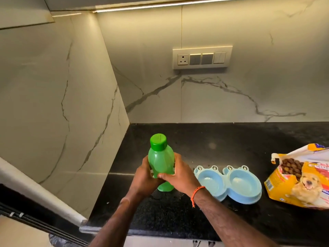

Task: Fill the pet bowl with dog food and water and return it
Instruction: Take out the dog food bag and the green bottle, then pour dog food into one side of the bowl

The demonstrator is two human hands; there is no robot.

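Both forearms reached in from six o'clock, left hand (142, 177) and right hand (178, 173) wrapped around a capped green bottle (161, 161) upright over the black counter (222, 139). Its fingers (164, 175) were clenched on the bottle. At three o'clock sat the empty blue pet bowl (229, 184), then the open dog food bag (299, 179). Uncapping carelessly could have splashed water across the counter.

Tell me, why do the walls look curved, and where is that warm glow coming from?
Head view: the wide-angle lens bends the marble wall and counter edge; a light strip under the cabinet casts the warm glow; both hands, left hand and right hand, and the green bottle look sharp.
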